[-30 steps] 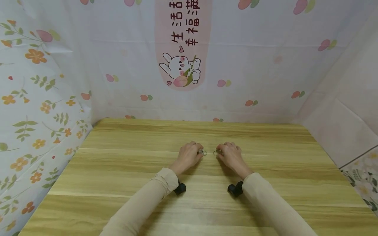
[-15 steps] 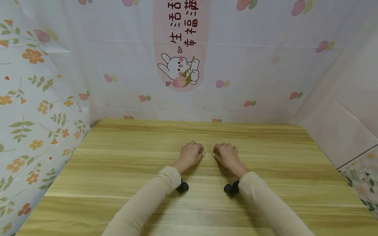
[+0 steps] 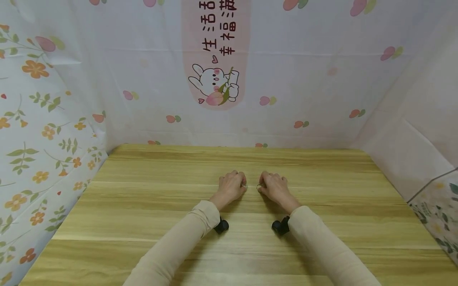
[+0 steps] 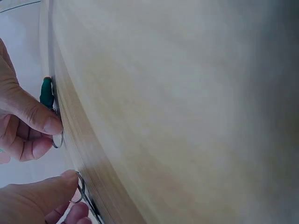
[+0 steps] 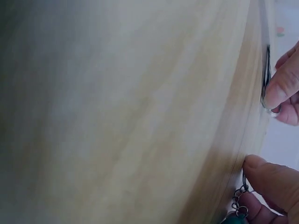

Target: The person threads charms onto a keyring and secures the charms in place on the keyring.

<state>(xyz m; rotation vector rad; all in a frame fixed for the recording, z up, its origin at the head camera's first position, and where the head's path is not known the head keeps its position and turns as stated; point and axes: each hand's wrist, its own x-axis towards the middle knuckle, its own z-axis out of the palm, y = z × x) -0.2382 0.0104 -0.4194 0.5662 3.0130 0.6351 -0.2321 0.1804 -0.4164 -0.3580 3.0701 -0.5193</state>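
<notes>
My left hand (image 3: 230,187) pinches a small metal ring (image 4: 83,187) between thumb and fingers. A slim, dark, shiny piece (image 5: 267,70) hangs on that ring or lies against it; its kind is unclear. Opposite, my right hand (image 3: 275,188) pinches another metal ring (image 4: 59,141), which carries a short chain (image 5: 236,200) and a green charm (image 5: 231,218), like a keychain. In the left wrist view the green charm (image 4: 46,94) lies beyond the right thumb. A small gap separates the two hands, low over the wooden table, with the rings facing each other.
The wood-grain table (image 3: 161,167) runs back to a hanging printed cloth (image 3: 304,79) bearing a rabbit and hearts. Flowered cloth (image 3: 39,151) covers the left side. Black wrist cameras (image 3: 222,227) sit under both sleeves.
Both hands have come slightly closer together, still pinching their rings, and less of each ring shows past the fingers. The head view has turned slightly, so the background sits a little further left.
</notes>
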